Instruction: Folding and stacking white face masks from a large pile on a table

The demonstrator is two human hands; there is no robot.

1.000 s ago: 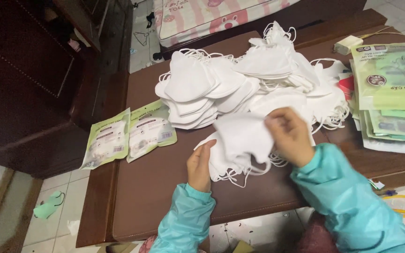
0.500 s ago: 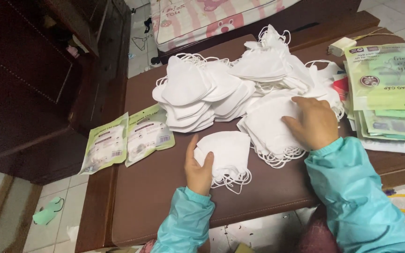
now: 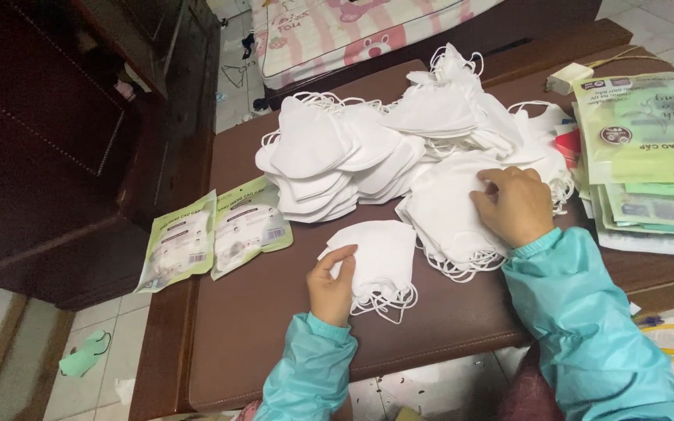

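Right hand (image 3: 512, 204) shifted; 2 packets (image 3: 216, 238).

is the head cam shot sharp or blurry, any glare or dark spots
Head view: mostly sharp, both hands crisp; left hand on a small mask stack, right hand on the bigger pile. White masks look bright, nearly blown out. Green packets shine slightly. Dark cabinet at left loses detail in shadow.

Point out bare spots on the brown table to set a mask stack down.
Free: the table's near strip, left of the left hand and below the sealed packets. Crowded: the white mask heap at centre, under the right hand, and the green pouch stack at the right edge.
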